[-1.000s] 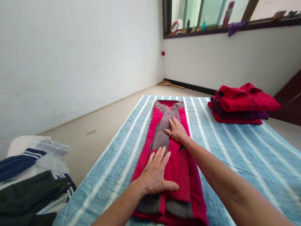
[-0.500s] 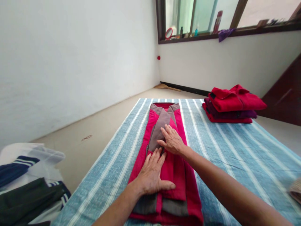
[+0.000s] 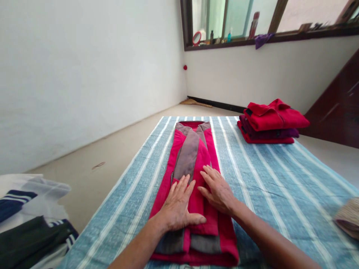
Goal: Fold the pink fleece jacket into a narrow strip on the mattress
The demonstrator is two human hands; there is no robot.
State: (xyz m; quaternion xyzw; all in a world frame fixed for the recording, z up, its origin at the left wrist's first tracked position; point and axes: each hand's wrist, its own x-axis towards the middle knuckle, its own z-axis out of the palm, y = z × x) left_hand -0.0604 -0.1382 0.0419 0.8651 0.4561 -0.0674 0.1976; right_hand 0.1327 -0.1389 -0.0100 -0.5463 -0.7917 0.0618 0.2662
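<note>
A red and grey garment (image 3: 188,155) lies folded into a long, narrow strip, its collar at the far end and a sleeve laid down along its middle. My left hand (image 3: 181,205) rests flat on the sleeve's lower part, fingers spread and thumb pointing right. Just to the right, my right hand (image 3: 217,188) lies on the red cloth near the garment's right side, its fingers apart. Neither hand grips anything.
The garment lies on a blue striped cloth (image 3: 146,164). At the far right sits a stack of folded red and purple clothes (image 3: 276,119). Dark clothes (image 3: 33,239) are at the lower left, and a beige woven item (image 3: 349,218) is at the right edge.
My right hand has slid toward me and slightly right, off the grey part of the sleeve. My left hand stays at nearly the same place on the garment. The view has shifted slightly.
</note>
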